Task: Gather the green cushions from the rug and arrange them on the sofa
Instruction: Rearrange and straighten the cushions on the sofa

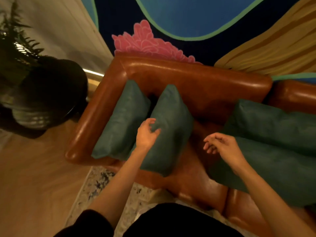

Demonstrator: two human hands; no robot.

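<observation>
Two green cushions stand on edge at the left end of the brown leather sofa [196, 77]: one cushion [123, 120] leans against the left armrest, a second cushion [172, 120] stands beside it. My left hand [147, 134] rests against the second cushion's left face, fingers loosely curled and holding nothing. My right hand [220, 146] hovers over the seat with relaxed, spread fingers, empty. To the right lie two more green cushions, one [277, 124] against the backrest and one [277, 171] in front of it on the seat.
A patterned rug [95, 183] lies under the sofa's front edge, with wooden floor [34, 177] to the left. A dark potted plant [46, 93] stands left of the armrest. A painted mural wall [188, 17] rises behind the sofa.
</observation>
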